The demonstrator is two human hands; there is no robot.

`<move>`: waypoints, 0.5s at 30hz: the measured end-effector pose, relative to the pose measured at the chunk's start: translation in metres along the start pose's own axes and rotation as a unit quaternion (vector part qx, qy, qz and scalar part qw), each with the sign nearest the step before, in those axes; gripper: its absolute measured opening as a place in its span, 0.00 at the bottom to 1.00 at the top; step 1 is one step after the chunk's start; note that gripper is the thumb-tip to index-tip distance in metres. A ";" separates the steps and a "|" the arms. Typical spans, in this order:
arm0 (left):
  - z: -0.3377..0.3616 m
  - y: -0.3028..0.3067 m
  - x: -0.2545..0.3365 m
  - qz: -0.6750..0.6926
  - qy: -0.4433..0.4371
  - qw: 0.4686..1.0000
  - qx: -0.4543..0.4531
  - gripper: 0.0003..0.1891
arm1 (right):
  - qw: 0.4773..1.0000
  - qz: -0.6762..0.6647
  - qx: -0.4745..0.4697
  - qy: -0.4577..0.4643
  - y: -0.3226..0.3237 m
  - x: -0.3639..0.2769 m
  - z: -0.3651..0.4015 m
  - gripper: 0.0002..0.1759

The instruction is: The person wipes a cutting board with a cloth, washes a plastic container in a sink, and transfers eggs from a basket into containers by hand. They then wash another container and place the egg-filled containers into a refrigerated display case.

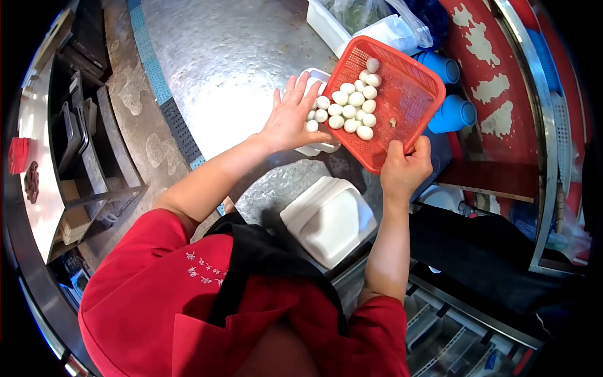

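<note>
My right hand (406,166) grips the near edge of a red plastic basket (411,94), thumb over the rim. The basket is tilted toward the left, and several small white eggs (356,99) are gathered along that side. A small brown bit (393,122) lies on its mesh floor. Fingers spread, my left hand (292,116) is held beside the basket's left edge. More eggs (321,115) show right by this hand, over a white container (312,149) that the hand and basket partly hide.
A white plastic tub (330,220) stands on the metal counter (207,50) close to my body. Blue cups (455,113) are stacked right of the basket. Behind it sits a white bin (330,28) with plastic bags. Shelves with trays (72,132) are at left.
</note>
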State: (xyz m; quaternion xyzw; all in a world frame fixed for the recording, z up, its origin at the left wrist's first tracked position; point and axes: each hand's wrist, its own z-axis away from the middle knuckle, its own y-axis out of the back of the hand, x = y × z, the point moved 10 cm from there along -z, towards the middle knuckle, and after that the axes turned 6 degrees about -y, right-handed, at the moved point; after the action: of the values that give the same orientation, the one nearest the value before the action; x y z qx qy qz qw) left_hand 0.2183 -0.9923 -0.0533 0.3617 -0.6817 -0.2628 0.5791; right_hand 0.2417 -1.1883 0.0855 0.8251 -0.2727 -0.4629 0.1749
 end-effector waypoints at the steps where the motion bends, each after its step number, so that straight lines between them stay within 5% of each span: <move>1: -0.001 0.001 0.003 -0.007 -0.017 1.000 0.003 0.56 | 1.000 0.000 0.000 0.001 0.002 0.001 -0.001 0.06; 15: -0.002 -0.004 -0.006 0.037 -0.024 0.999 0.022 0.43 | 0.993 -0.086 0.019 -0.075 0.024 0.033 -0.004 0.05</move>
State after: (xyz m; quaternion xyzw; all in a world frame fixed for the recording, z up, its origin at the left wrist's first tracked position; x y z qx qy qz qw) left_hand 0.2210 -0.9894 -0.0599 0.3425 -0.7136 -0.2352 0.5640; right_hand 0.2525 -1.2275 0.0785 0.8114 -0.2216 -0.5318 0.0981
